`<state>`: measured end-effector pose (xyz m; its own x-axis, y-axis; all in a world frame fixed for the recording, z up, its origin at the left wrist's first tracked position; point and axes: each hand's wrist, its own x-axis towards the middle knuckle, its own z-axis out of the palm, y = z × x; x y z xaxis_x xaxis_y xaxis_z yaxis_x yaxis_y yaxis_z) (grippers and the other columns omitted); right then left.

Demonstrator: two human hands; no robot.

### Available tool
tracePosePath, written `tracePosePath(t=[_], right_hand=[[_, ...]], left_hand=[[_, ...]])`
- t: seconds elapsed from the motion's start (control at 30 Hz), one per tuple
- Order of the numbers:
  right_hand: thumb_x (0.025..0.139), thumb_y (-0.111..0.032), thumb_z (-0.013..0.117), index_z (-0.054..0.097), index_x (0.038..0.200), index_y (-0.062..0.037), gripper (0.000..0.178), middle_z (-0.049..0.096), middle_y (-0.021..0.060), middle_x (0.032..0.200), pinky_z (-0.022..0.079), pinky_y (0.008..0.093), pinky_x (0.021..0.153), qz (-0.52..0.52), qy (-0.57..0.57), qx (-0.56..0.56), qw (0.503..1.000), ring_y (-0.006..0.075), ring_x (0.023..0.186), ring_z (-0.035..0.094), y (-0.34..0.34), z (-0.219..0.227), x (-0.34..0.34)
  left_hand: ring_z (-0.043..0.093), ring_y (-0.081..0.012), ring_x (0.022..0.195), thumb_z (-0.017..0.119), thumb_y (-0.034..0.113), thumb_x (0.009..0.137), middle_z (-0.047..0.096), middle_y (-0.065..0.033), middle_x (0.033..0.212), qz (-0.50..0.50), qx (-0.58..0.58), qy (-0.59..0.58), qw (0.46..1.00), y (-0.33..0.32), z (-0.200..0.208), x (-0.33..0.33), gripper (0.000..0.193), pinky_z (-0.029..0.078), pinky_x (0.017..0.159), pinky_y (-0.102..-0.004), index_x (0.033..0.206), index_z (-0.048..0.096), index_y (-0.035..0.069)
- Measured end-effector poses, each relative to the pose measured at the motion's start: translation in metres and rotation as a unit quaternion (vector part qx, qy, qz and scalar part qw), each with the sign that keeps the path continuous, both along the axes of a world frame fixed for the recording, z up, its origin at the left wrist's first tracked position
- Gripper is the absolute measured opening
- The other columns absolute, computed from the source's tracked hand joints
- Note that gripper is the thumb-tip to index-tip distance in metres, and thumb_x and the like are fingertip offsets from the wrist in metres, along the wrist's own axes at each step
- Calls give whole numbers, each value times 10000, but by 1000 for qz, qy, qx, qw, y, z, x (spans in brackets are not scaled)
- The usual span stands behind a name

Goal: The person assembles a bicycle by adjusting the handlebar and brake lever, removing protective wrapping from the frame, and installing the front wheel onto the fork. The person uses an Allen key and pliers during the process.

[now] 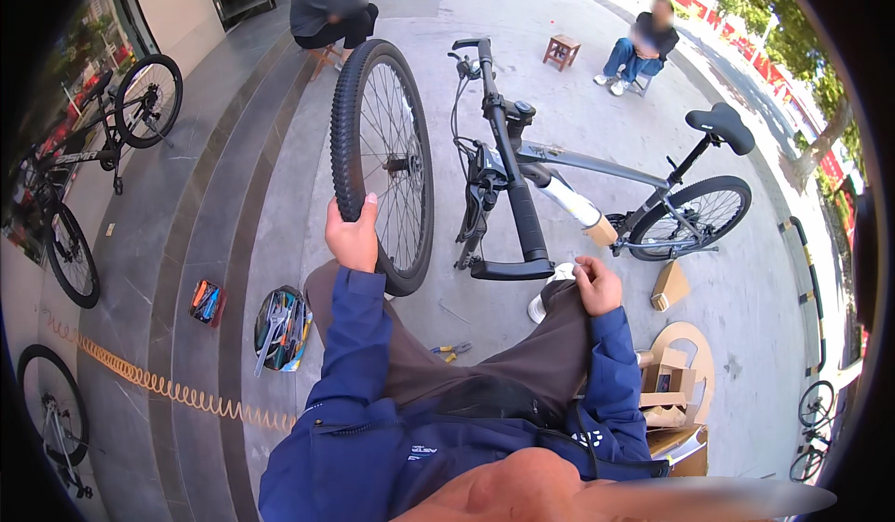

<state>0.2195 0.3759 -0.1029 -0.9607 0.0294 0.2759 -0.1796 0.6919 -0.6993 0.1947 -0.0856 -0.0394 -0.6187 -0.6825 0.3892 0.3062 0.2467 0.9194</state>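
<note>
My left hand (353, 233) is closed round the knobbly tyre of a loose bicycle wheel (341, 140), which stands upright in front of my left knee. Its spokes and hub are bare, with no frame attached. At my right knee, my right hand (598, 286) has curled fingers, thumb against forefinger; whatever lies between them, if anything, is hidden. Just beyond it stands a grey bicycle (597, 163) without its front wheel. Its black handlebar (525, 219) is turned lengthwise toward me, and light wrapping (571, 203) covers a frame tube.
Pliers (452, 348) lie on the ground between my feet. A tool bag (283, 328) and a small toolbox (207, 302) sit left, near a coiled orange hose (158, 382). Cardboard packaging (667, 382) lies right. Two people sit farther off, near a wooden stool (561, 51). Other bicycles stand left.
</note>
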Motion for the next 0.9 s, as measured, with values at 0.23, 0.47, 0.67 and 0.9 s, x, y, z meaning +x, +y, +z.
tracePosePath(t=[0.23,0.47,0.67,0.9], right_hand=[[956,-200,736,747,1076,-72,176,758,137,851,581,373,720,-21,39,62,997,286,776,752,-15,8,8],[940,-291,753,753,1101,-52,288,775,146,908,588,400,752,34,-98,121,987,306,815,757,-15,4,-27],[933,-331,756,705,1263,42,501,785,203,1025,599,394,818,192,-185,72,961,291,898,773,-55,-20,-142],[952,-346,736,600,1369,70,605,763,188,1032,572,353,823,151,-168,-12,974,235,920,734,-140,-63,-252]], left_hand=[[624,-120,754,846,160,893,706,-26,873,-1,-5,-28,1000,7,-29,-21,293,530,724,-313,1079,687,-2],[673,-180,761,869,248,876,734,-69,879,7,-63,-112,992,6,-37,-39,370,546,751,-358,1113,700,19],[720,-297,816,868,331,868,756,-129,927,9,-128,-169,977,-2,-23,-53,462,557,779,-411,1162,680,28],[739,-372,878,840,353,873,752,-188,938,-4,-164,-220,962,-19,-12,-82,506,559,793,-451,1184,640,8]])
